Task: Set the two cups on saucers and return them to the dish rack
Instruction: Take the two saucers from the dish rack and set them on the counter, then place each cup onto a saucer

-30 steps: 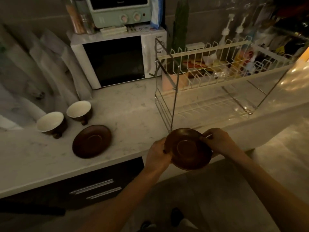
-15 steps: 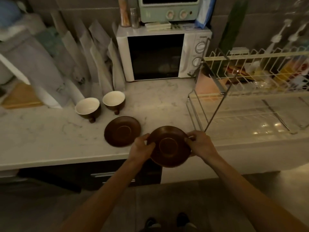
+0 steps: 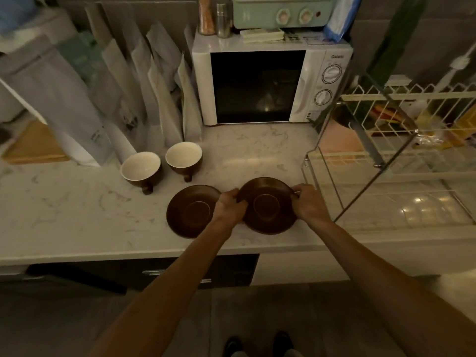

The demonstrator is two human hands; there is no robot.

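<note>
Here both hands, left hand (image 3: 230,205) and right hand (image 3: 309,204), grip opposite rims of one saucer (image 3: 268,205) over the worktop (image 3: 77,215), just right of the second saucer (image 3: 192,211); two cups (image 3: 161,163) stand behind that second saucer.

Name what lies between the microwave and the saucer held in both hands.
In the head view, only bare marble countertop separates the microwave from the held saucer; both cups sit off to the left.
</note>
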